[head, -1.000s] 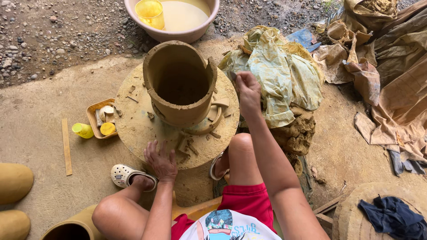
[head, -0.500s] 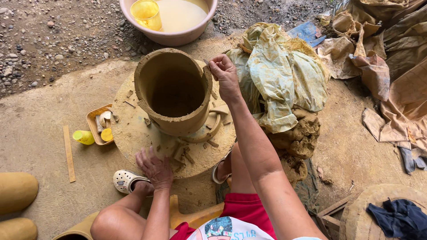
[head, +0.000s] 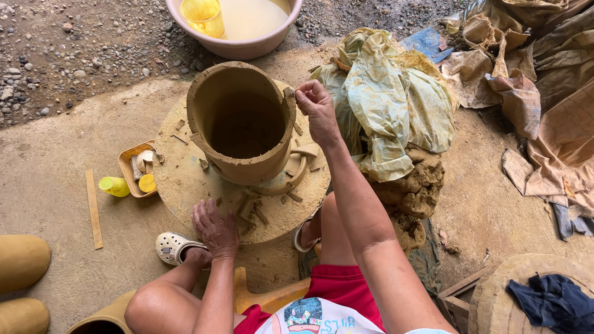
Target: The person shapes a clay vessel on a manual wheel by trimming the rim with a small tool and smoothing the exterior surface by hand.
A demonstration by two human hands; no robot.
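Note:
A tall raw clay pot [head: 242, 124] stands on a round clay-smeared turntable [head: 185, 185], with clay scraps around its base. My right hand [head: 317, 106] pinches the pot's right rim, its fingers closed on the clay edge. My left hand [head: 214, 226] rests flat on the near edge of the turntable, fingers spread, beside the scraps. My knees and a white sandal [head: 174, 247] lie below the wheel.
A pink basin [head: 247, 44] of muddy water with a yellow cup [head: 203, 16] sits beyond the pot. A small tray [head: 129, 162] of tools and a wooden stick [head: 93, 209] lie left. A lump of clay [head: 414, 185] under plastic sheeting [head: 390, 105] lies right.
My right hand has drawn in from the plastic-covered clay to the pot's right rim. My left hand stays on the turntable's near edge. The view has shifted slightly.

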